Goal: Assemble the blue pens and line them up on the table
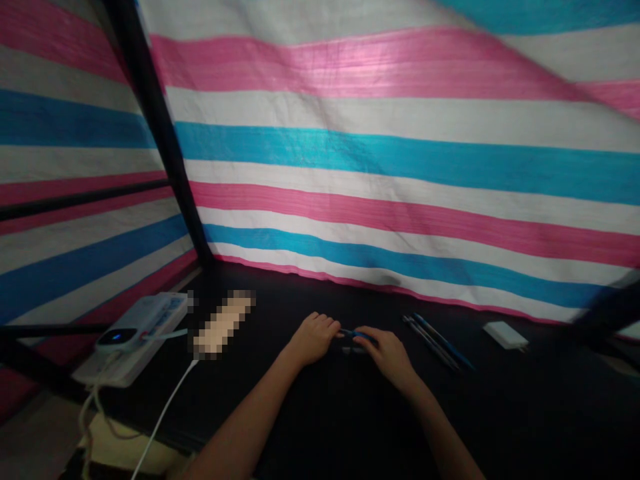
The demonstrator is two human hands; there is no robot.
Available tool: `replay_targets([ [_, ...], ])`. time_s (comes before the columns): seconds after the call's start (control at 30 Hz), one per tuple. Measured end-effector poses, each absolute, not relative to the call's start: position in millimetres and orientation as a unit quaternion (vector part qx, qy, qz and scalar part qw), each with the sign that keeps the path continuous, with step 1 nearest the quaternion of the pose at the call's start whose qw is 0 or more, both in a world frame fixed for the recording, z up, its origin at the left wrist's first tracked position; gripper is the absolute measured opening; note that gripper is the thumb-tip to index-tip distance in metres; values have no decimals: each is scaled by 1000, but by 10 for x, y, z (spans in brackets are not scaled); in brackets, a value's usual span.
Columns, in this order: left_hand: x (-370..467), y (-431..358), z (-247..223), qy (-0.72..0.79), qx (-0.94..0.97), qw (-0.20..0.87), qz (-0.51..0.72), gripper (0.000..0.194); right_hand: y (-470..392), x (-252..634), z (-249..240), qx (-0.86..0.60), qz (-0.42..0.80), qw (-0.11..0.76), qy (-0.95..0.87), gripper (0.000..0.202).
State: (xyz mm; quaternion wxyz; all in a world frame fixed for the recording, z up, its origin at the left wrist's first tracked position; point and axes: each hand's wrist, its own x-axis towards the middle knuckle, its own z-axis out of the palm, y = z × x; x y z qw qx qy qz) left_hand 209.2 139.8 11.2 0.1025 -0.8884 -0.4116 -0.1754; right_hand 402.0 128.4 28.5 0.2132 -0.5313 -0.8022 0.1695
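Two bare hands are in view at lower centre of the frame, both resting on the dark flat desk (310, 413). The left hand (314, 338) is curled nearly into a fist, its fingers closed on one end of a slim blue pen (356, 333). The right hand (387, 355) is likewise curled, its fingers closed on the other end of the same pen. The pen lies level between the two hands, just above the desk surface. One small dark piece (353, 350) lies on the desk directly below the pen, between the hands; its nature cannot be told.

To the right of the right hand, a cluster of slender pens (435, 341) lies on the desk, set diagonally and side by side. At least two can be counted, one of them blue; an exact count cannot be told. Further right, one small white rectangular block (505, 335) lies alone, well apart from the hands.

At lower left of the frame, one white box-shaped device (135, 337) with one lit blue indicator sits at the desk edge. White cables (165, 407) run from it downward; two can be made out. One blurred tan patch lies just beside the device.

One striped woven sheet of pink, white and blue (400, 147) fills the upper frame behind the desk. Dark frame bars (157, 133) cross it at upper left.
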Motion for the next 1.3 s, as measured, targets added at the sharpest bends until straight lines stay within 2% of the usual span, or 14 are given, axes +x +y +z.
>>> replay_targets([
  [0.1,2097,1389,116,-431,-884,62,-171,21,1285,4020,261,-527,94,254,-806,26],
  [0.17,2095,1389,124,-435,-882,57,-171,21,1274,4016,272,-519,86,261,-809,26],
  [0.33,2087,1393,142,-424,-887,74,-164,20,1260,4020,333,-537,195,212,-793,30],
  [0.43,2082,1394,139,-426,-887,77,-164,19,1277,4015,318,-520,174,271,-791,20],
  [0.5,2081,1394,134,-424,-887,78,-167,20,1292,4007,288,-513,193,300,-781,24],
  [0.63,2085,1403,119,-403,-897,81,-162,21,1313,3990,218,-506,291,267,-767,25],
  [0.7,2086,1412,110,-407,-895,81,-163,20,1318,3985,193,-492,283,285,-772,21],
  [0.77,2088,1419,103,-413,-892,82,-166,19,1322,3983,178,-490,264,311,-770,28],
  [0.93,2099,1422,98,-395,-900,89,-161,18,1327,3993,198,-506,284,248,-775,30],
  [1.07,2101,1422,100,-403,-896,86,-163,19,1338,3998,224,-497,222,296,-785,28],
  [1.2,2104,1425,92,-393,-901,90,-160,18,1347,4008,231,-505,282,250,-777,32],
  [1.3,2106,1426,88,-392,-902,93,-156,17,1344,4008,234,-499,239,258,-792,27],
])
